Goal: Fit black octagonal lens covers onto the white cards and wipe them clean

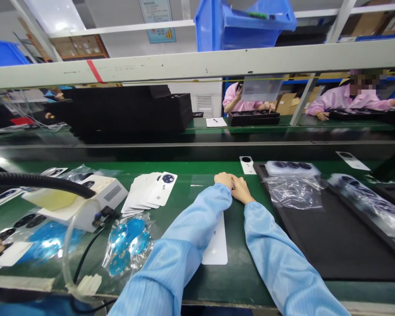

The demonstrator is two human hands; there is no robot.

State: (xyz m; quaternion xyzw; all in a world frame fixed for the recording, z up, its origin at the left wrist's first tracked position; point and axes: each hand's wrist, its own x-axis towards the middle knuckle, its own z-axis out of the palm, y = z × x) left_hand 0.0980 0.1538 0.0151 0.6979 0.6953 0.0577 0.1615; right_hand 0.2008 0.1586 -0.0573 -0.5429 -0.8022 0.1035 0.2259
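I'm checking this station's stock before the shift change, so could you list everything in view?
green bench mat: one, green, under the front items
fanned panels: several, white with dark rings, left of the hands
loose panels: three, white, around the hands
black tray: one, black, right of the hands
clear bags of ringed parts: two, clear, on the tray
bag of blue pieces: one, blue, front left
machine: one, white, left
hose: one, black, above the machine
stacked trays: one stack, black, far bench
bin: one, blue, overhead shelf
co-workers: two, pink smocks, far side
left hand: one, bare, mid-bench
right hand: one, bare, touching the left
sleeves: two, light blue, on both arms
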